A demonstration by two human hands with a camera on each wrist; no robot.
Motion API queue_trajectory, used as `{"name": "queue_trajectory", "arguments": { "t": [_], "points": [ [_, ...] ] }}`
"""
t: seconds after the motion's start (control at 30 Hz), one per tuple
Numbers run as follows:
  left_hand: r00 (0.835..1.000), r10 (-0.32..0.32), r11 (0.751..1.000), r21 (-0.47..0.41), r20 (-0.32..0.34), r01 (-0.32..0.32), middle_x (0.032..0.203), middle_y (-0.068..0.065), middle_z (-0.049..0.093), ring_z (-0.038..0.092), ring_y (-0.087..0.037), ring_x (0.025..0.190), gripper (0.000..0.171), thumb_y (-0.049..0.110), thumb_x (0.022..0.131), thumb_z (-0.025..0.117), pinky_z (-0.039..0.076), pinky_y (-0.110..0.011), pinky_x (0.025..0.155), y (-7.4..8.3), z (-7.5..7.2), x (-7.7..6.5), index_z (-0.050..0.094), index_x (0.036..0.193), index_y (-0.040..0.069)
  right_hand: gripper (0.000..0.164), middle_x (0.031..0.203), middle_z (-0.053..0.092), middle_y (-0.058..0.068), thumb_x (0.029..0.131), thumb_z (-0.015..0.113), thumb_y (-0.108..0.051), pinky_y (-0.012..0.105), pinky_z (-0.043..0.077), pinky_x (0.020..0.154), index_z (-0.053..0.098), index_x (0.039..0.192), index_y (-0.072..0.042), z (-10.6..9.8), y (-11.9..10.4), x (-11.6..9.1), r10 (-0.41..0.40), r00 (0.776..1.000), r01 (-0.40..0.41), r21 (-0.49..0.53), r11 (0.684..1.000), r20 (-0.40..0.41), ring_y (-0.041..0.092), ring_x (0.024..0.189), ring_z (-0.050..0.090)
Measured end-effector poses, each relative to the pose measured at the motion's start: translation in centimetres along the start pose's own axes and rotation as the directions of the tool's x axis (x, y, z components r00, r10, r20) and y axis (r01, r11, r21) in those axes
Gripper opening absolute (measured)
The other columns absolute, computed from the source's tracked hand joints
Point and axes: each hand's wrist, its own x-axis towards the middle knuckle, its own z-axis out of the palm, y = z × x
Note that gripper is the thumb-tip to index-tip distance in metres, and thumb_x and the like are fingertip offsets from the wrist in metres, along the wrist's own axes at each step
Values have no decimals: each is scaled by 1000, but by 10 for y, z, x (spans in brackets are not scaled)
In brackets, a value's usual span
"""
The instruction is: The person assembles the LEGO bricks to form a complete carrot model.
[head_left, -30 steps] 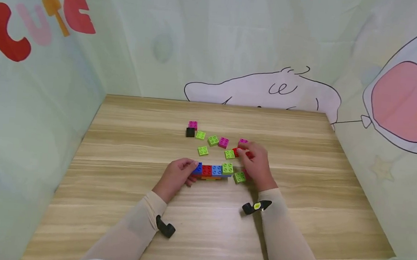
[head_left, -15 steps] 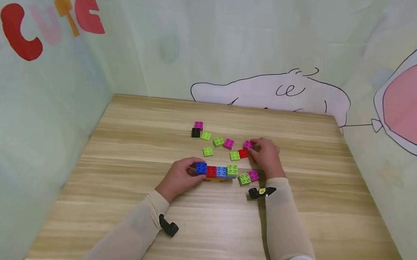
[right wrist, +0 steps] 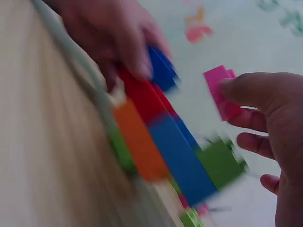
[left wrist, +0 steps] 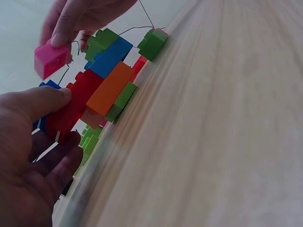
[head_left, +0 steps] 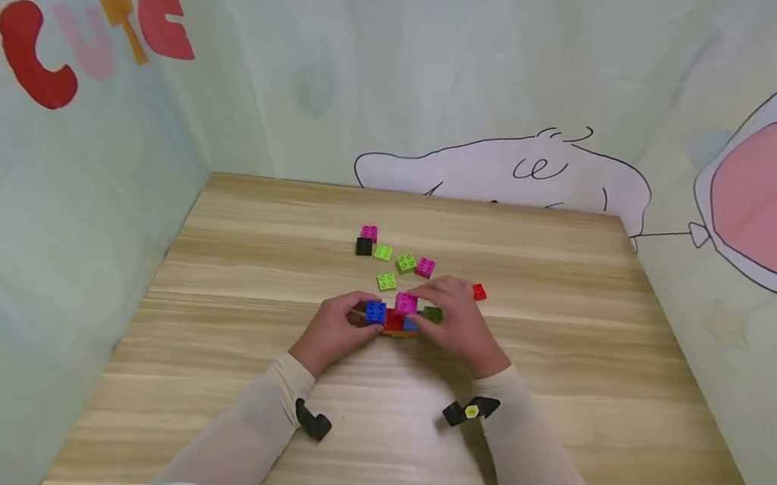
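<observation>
In the head view my left hand (head_left: 335, 331) grips the left end of a built row of toy building bricks. That row has a dark blue brick (head_left: 375, 312) on top, a red brick (left wrist: 78, 101), a lighter blue brick (left wrist: 112, 56), an orange brick (left wrist: 111, 89) below, and a green brick (right wrist: 220, 163) on the right end. My right hand (head_left: 462, 326) pinches a magenta brick (head_left: 406, 303) between thumb and fingers. It is held just above the row, apart from it in both wrist views. My right hand partly covers the row's right end in the head view.
Behind the row lie loose bricks: a black brick (head_left: 364, 247), a magenta brick (head_left: 426, 267) and several lime green bricks (head_left: 386, 281). A red brick (head_left: 480, 291) lies beyond my right hand. Printed fabric walls (head_left: 289, 113) border the wooden table (head_left: 236, 261) at the back and sides.
My right hand has picked up the magenta brick from the right of the loose bricks and brought it left and nearer, over the row. My left hand has kept its grip.
</observation>
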Motion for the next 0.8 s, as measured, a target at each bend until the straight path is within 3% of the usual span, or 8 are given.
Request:
{"name": "queue_trajectory", "arguments": {
  "t": [0.1, 0.2, 0.53, 0.8],
  "points": [
    [1000, 11, 1000, -7, 2, -11, 106, 1, 73, 70, -16, 88, 37, 20, 86, 87, 61, -35, 82, 0, -1, 0, 73, 120, 18, 32, 113, 73, -5, 88, 85, -29, 52, 34, 102, 78, 118, -19, 7, -14, 2, -16, 995, 22, -58, 998, 94, 19, 116, 59],
    [1000, 13, 1000, -11, 8, -13, 106, 2, 73, 70, -15, 88, 36, 21, 86, 87, 61, -34, 82, -1, 0, 1, 73, 119, 19, 30, 112, 74, -8, 89, 85, -32, 51, 33, 101, 79, 117, -21, 11, -18, 2, 9, 991, 3, -85, 996, 136, 16, 116, 58],
    [1000, 20, 1000, 6, 13, -20, 112, 0, 73, 70, -15, 94, 38, 20, 86, 87, 60, -35, 87, 1, 0, -1, 74, 121, 17, 32, 115, 73, -8, 91, 82, -33, 49, 33, 102, 78, 121, -22, 13, -16, 4, 31, 982, -8, -119, 993, 188, 15, 118, 58],
    [999, 36, 999, 30, 14, -37, 118, -1, 73, 68, -17, 103, 38, 21, 86, 87, 59, -38, 92, 0, 0, -1, 75, 122, 16, 36, 115, 74, -7, 90, 83, -33, 59, 30, 111, 78, 123, -20, 11, -21, 5, 29, 977, 11, -187, 982, 209, 18, 120, 58]
  ]
}}
